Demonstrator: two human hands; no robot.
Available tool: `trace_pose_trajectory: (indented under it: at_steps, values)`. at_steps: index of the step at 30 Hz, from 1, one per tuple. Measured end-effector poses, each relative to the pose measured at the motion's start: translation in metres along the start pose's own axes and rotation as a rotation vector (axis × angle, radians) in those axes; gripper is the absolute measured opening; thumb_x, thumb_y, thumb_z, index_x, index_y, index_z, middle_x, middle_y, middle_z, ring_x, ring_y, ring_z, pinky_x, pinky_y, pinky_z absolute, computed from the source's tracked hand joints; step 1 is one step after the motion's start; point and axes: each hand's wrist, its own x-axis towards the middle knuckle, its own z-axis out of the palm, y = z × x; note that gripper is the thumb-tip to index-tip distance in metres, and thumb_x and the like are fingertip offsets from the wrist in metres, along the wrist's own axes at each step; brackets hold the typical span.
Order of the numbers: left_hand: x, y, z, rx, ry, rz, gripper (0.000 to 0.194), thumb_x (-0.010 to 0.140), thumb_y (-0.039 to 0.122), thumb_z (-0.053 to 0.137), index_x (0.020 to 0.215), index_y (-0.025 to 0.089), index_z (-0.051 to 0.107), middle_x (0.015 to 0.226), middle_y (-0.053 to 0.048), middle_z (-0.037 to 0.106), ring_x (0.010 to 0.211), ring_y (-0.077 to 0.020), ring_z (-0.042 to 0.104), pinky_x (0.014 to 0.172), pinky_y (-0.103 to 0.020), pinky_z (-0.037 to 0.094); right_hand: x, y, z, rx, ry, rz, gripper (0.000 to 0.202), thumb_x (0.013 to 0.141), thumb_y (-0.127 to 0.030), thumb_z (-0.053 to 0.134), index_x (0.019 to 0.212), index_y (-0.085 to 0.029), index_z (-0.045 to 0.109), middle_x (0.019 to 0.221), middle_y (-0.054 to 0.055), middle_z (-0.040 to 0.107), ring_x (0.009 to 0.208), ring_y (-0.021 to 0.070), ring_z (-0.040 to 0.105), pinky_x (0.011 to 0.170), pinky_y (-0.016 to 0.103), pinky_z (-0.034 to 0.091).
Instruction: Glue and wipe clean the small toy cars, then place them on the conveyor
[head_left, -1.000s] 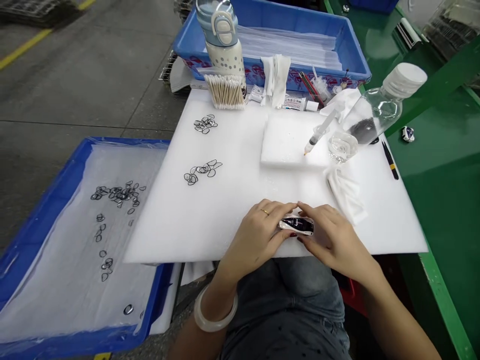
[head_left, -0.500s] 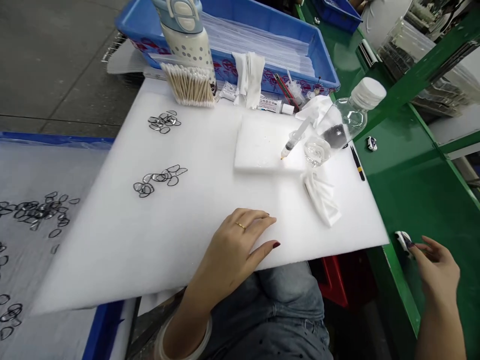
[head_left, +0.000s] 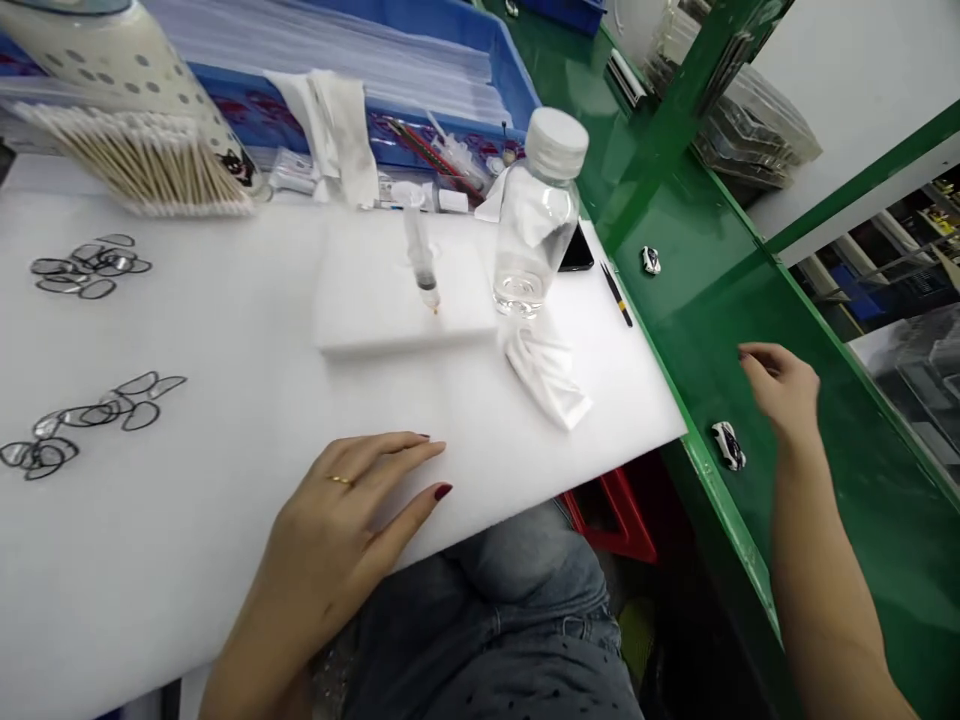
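White foam sheeting [head_left: 240, 330] fills the lower left, beside a green bench [head_left: 697, 350]. Over the foam, the left hand's [head_left: 352, 510] empty fingers part loosely. Right of centre, near a miniature car [head_left: 728, 445], the right hand's [head_left: 784, 385] fingers curl narrow, contents unclear; a light side pinch should suit the car. Farther, a capped bottle [head_left: 514, 265] holds some clear liquid; upper left, a blue tray [head_left: 516, 70] holds white strips [head_left: 360, 55].

Forward and down peers the head camera, right above the person's lap [head_left: 517, 590], close over the left hand [head_left: 341, 515] and white counter [head_left: 225, 480], right hand [head_left: 784, 385] farther out
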Motion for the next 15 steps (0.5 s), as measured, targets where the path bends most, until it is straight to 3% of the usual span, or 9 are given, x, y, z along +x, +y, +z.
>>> trace_pose_trajectory:
  at_steps: [4, 8, 12, 15]
  values:
    - [0.000, -0.001, 0.001, -0.015, -0.004, -0.051, 0.025, 0.095, 0.038, 0.059, 0.118, 0.029, 0.065, 0.112, -0.003, 0.067, 0.103, -0.0244, 0.062, 0.086, -0.037, 0.052, 0.080, -0.030, 0.059, 0.044, -0.070, -0.172, 0.031, 0.096, -0.043, 0.059, 0.089, -0.014, 0.065, 0.078, 0.000, 0.064, 0.067, 0.0095, 0.059, 0.067, 0.026, 0.053]
    - [0.005, 0.004, -0.001, -0.063, 0.015, -0.127, 0.021, 0.094, 0.037, 0.060, 0.110, 0.027, 0.070, 0.107, -0.003, 0.070, 0.098, -0.0224, 0.066, 0.082, -0.035, 0.057, 0.127, -0.076, 0.108, 0.089, -0.023, -0.225, 0.032, 0.095, -0.043, 0.061, 0.088, -0.013, 0.062, 0.077, -0.001, 0.060, 0.065, 0.0093, 0.055, 0.066, 0.027, 0.051]
    - [0.012, 0.009, -0.004, -0.134, 0.010, -0.205, 0.018, 0.094, 0.029, 0.058, 0.105, 0.024, 0.071, 0.103, -0.005, 0.072, 0.096, -0.0216, 0.067, 0.082, -0.037, 0.059, 0.146, -0.110, 0.127, 0.113, 0.035, -0.180, 0.032, 0.094, -0.043, 0.062, 0.081, -0.014, 0.059, 0.077, 0.000, 0.059, 0.070, 0.0111, 0.056, 0.072, 0.030, 0.050]
    - [0.014, 0.010, -0.005, -0.174, 0.003, -0.229, 0.017, 0.093, 0.025, 0.058, 0.105, 0.024, 0.071, 0.102, -0.005, 0.072, 0.096, -0.0213, 0.066, 0.083, -0.038, 0.059, 0.152, -0.116, 0.125, 0.147, 0.057, -0.187, 0.033, 0.094, -0.044, 0.061, 0.082, -0.014, 0.059, 0.076, 0.000, 0.059, 0.069, 0.0109, 0.056, 0.070, 0.029, 0.050]
